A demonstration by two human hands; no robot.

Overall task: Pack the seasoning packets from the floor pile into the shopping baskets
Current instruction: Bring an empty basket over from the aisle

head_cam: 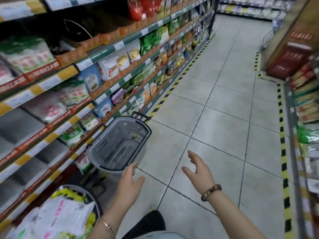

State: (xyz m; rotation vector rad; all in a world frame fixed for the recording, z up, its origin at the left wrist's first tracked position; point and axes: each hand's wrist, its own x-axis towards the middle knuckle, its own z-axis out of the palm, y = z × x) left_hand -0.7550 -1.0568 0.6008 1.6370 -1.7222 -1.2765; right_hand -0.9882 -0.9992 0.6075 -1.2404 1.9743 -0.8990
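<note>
Grey basket point(101, 147) stands just beyond the left grip point(128, 185), fingers spread.

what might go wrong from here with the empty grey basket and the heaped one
1. The packets stand heaped above the rim of the full basket, beside the left forearm; a nudge may spill them.
2. The empty grey basket sits close to the lower shelf; dragging it with the left hand might snag shelved bags.

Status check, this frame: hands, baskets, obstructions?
Left hand open, fingertips at the near rim of the empty grey basket. Right hand open, holding nothing. Second basket at lower left heaped with packets. No floor pile in view.
</note>
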